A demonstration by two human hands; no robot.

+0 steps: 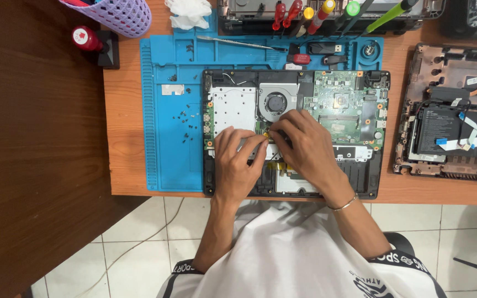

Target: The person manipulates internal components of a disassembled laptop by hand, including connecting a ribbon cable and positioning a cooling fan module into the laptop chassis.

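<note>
An opened laptop [296, 132] is laid flat on a blue mat [175, 127], which is spread over the wooden desk [125, 138]. The bottom cover is off, so the guts are all on show: a round fan [275, 103] near the middle, a green circuit board [344, 105] to its right, and a silver plate [233, 109] to its left.

Both hands are planted on the laptop, just below the fan. The left hand [237, 163] is rested palm-down with the fingers curled in, fingertips pressed near a small yellow bit [264, 134] in the centre. The right hand [305, 146] is set right beside it, nearly touching, fingers bent and pinched down at the same spot. Whether anything is actually gripped between the fingers can't be told, it's too small and mostly covered. A thin bracelet [346, 204] is worn on the right wrist.

A scatter of tiny black screws [186, 124] is left loose on the mat, left of the laptop. A thin metal pry tool [238, 42] is laid across the top of the mat, and a row of screwdrivers [316, 14] with red, yellow and green handles is parked behind it. A wad of white tissue [189, 12] and a purple mesh basket [120, 14] are sat at the top left. A second stripped-down laptop [454, 113] is kept off to the right, well apart from the hands.
</note>
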